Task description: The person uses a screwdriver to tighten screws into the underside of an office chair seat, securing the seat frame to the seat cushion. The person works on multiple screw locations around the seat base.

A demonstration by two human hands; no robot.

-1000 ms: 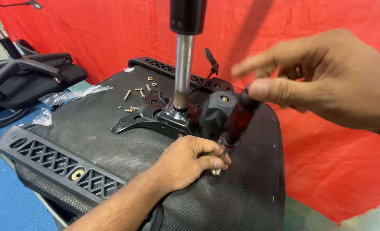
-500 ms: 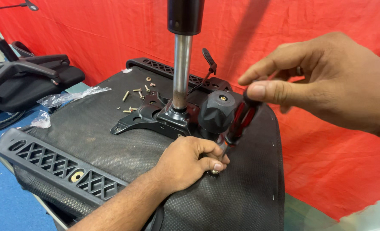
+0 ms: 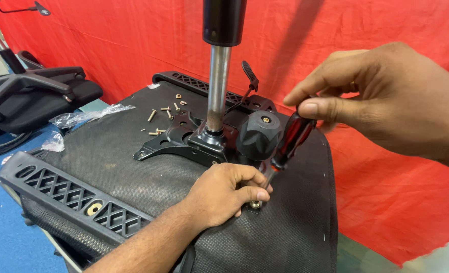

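Holding the screwdriver (image 3: 291, 139) by its dark red handle, the right hand (image 3: 386, 101) pinches it between thumb and forefinger, a bit more upright than half a second ago. The tip meets a screw (image 3: 255, 204) at 6 o'clock of the knob (image 3: 259, 134). The left hand (image 3: 224, 194) stays curled on the seat (image 3: 133, 177), fingertips steadying that screw. Loose screws (image 3: 161, 119) lie at 10 o'clock of the steel column (image 3: 217, 86).
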